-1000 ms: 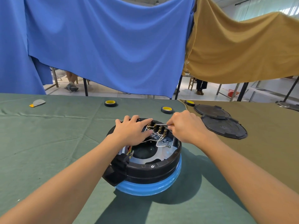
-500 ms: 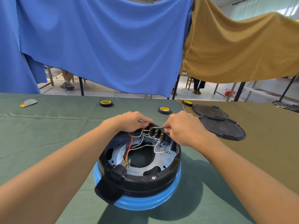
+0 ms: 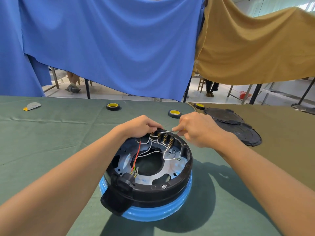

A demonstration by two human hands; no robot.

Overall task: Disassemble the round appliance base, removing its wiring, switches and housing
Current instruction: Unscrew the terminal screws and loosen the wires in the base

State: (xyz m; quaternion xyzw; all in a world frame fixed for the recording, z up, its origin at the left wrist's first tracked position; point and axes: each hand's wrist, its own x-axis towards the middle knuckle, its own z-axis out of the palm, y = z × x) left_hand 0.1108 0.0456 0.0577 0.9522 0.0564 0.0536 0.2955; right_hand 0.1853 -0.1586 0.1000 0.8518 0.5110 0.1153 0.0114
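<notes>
Black plastic formed the round appliance base (image 3: 170,189), which sat open side up on its blue lower ring (image 3: 153,214) on the green-clothed bench (image 3: 51,142), straight ahead of the person. A row of brass-tabbed switch terminals (image 3: 164,139) stood against the far rim. Thin white wires (image 3: 150,153) and one red wire (image 3: 137,153) ran from that row across the inner plate toward the black plug socket (image 3: 119,191) at the near-left rim.

Left hand (image 3: 139,126): grip curled over the far rim of the base, at the left end of the terminal row. Right hand (image 3: 197,128): grip clamped on a slim metal-shafted screwdriver (image 3: 166,132).

Key relation: the shaft lay nearly level, long axis running right to left, tip on the terminals. The row lay to the left of the right grip and slightly nearer the person, between the two hands. The right hand held the tool; the left was the closer to the leftmost tabs. Judgement: the next move was likely to free a terminal, with the left hand bracing the base.

Beyond the base lay three black-and-yellow tape rolls (image 3: 112,106). Two flat black round covers (image 3: 238,132) lay to the right.
</notes>
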